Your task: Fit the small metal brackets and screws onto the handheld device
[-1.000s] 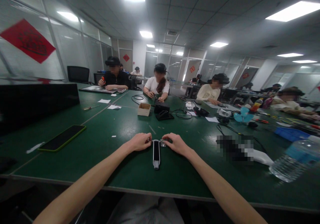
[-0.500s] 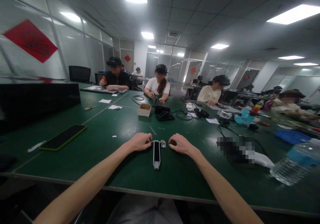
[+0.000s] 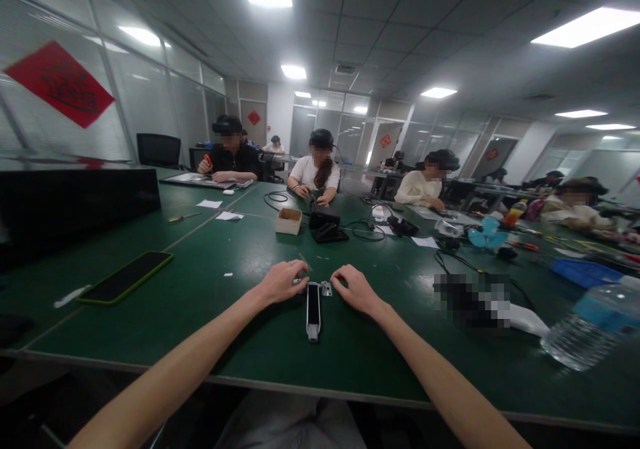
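A slim device with a black face and white frame (image 3: pixel 313 309) lies lengthwise on the green table in front of me. At its far right end sits a small metal bracket (image 3: pixel 327 289) with holes. My left hand (image 3: pixel 281 282) is at the device's far left end, thumb and forefinger parted around a small pale piece (image 3: pixel 298 281) that they partly hide. Just right of the bracket, my right hand (image 3: pixel 356 287) rests with curved fingers and a gap between thumb and forefinger. Nothing shows in its grasp; contact with the bracket is unclear.
A green-edged phone-like slab (image 3: pixel 127 277) lies to the left. Ahead stand an open cardboard box (image 3: pixel 289 222) and a black stand (image 3: pixel 327 225). On the right are a water bottle (image 3: pixel 583 332), a blue tray (image 3: pixel 585 274) and a blue fan (image 3: pixel 487 233). Other people sit opposite.
My left fingers have lifted and spread slightly at the small piece. My right hand has shifted left, closer to the bracket. The device stays in place.
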Available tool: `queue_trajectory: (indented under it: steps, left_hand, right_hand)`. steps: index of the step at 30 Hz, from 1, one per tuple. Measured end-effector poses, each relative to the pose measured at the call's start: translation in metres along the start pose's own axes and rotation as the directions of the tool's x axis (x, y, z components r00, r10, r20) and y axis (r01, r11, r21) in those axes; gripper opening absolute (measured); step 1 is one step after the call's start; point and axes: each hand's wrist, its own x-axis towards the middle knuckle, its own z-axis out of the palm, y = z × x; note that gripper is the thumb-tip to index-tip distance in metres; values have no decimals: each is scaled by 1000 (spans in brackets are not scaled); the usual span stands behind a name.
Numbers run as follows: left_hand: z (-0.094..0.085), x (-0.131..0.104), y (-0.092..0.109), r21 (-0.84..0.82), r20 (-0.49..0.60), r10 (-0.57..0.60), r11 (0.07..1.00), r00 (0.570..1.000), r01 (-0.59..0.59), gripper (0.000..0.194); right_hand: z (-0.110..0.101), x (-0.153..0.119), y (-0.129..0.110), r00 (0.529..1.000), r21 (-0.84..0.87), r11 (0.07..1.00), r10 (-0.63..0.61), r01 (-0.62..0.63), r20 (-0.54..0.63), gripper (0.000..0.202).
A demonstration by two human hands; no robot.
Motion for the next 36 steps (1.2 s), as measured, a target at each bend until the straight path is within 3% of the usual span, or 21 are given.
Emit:
queue_trajectory:
  steps: [7,14,27,36]
  left_hand:
    - [6,0,19,-11,-85,181,983,980,-183,25]
    - [16,1,18,-3,-132,250,967,959,-253,12]
    - [14,0,15,19,-107,216,976,970,-216,10]
    - [8,2,10,5,-82,144,990,986,-144,12]
  right_hand:
    - [14,-2,-24,995,145,988,-37,50,-91,12]
    - [21,-3,-21,992,173,981,-70,88,-106,11]
    - [13,-4,-26,998,185,982,-27,37,-56,9]
    - [13,-4,-23,996,182,979,-77,86,-55,9]
